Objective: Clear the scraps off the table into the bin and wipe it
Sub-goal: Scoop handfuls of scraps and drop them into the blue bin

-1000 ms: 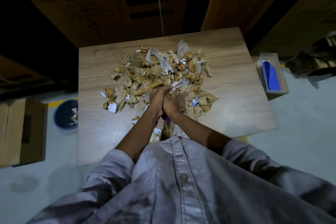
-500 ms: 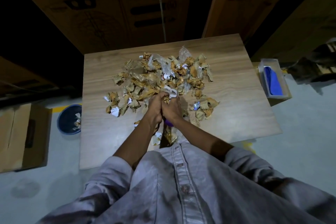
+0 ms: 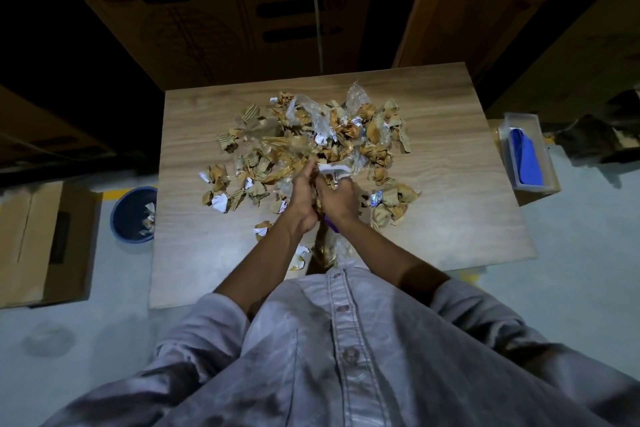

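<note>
Though bold, print beyond scraps illegible.

Bin partly behind table; purple object mostly under wrists.

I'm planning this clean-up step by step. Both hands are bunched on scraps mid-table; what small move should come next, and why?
Probably lift the handful and carry it left to the bin on the floor beside the table: the left hand and right hand already clasp scraps between them, and the bin holds only a few pieces.
</note>
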`<state>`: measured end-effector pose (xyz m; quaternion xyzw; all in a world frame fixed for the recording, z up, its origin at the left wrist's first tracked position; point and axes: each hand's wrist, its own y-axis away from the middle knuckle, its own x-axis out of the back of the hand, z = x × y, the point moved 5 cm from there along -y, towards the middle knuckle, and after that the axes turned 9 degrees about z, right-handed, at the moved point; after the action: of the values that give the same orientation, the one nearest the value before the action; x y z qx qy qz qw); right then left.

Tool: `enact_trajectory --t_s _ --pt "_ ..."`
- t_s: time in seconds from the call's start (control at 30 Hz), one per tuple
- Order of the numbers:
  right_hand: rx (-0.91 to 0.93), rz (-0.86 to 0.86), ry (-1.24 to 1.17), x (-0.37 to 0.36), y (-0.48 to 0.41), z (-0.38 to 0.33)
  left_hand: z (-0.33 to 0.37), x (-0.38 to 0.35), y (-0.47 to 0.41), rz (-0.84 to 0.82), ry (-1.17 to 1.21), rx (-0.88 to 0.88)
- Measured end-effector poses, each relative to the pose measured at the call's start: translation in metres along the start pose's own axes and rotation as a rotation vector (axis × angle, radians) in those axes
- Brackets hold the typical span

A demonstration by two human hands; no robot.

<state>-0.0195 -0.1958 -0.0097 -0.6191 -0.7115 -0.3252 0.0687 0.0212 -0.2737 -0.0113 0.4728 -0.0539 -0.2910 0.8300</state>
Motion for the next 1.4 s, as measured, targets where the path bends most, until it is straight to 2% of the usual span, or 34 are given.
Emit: enact_trajectory --t_s 0.1,0.2,0.27,0.33,0.4,0.5,0.67,0.8,0.9,1.0,1.1,1.2,1.27,1.33,1.4 --pt "-0.009 -0.061 0.029 0.004 -0.002 -0.003 0.005 0.000 -0.003 0.062 0.038 -0.124" --pt "0.141 -0.217 0.083 0.016 -0.004 -0.014 0.024 0.002 -0.004 0.143 0.056 -0.339" --pt "0.221 -0.341 0.115 0.025 -0.005 -0.019 0.036 0.007 -0.005 0.195 0.030 -0.419" --pt "0.294 -0.438 0.149 0.030 -0.004 -0.026 0.042 0.011 -0.008 0.184 -0.019 -0.452" --pt "0.348 -0.493 0.154 0.032 -0.001 -0.032 0.038 0.013 -0.018 0.151 -0.090 -0.410" --pt "0.393 -0.479 0.173 0.034 0.001 -0.041 0.029 0.012 -0.010 0.178 -0.058 -0.261" --pt "0.454 -0.363 0.203 0.034 0.003 -0.046 0.029 0.002 0.014 0.147 -0.055 -0.224" --pt "0.401 -0.293 0.079 0.034 0.000 -0.039 0.037 -0.004 0.019 0.064 -0.156 -0.183" --pt "0.363 -0.309 0.032 0.036 0.000 -0.036 0.041 -0.009 0.030 0.005 -0.256 -0.190" --pt "0.248 -0.331 0.115 0.038 -0.003 -0.031 0.039 -0.007 0.029 0.010 -0.281 -0.168" --pt "0.169 -0.271 0.159 0.035 -0.007 -0.030 0.037 -0.007 0.031 -0.008 -0.259 -0.119" --pt "0.141 -0.214 0.173 0.031 -0.008 -0.032 0.034 -0.002 0.017 0.047 -0.285 -0.115" --pt "0.165 -0.205 0.203 0.033 -0.006 -0.037 0.030 0.008 -0.007 0.144 -0.345 -0.137" --pt "0.176 -0.241 0.212 0.036 -0.005 -0.042 0.034 0.014 0.004 0.253 -0.366 -0.173" --pt "0.184 -0.315 0.170 0.042 0.001 -0.050 0.046 0.015 0.024 0.317 -0.403 -0.283"
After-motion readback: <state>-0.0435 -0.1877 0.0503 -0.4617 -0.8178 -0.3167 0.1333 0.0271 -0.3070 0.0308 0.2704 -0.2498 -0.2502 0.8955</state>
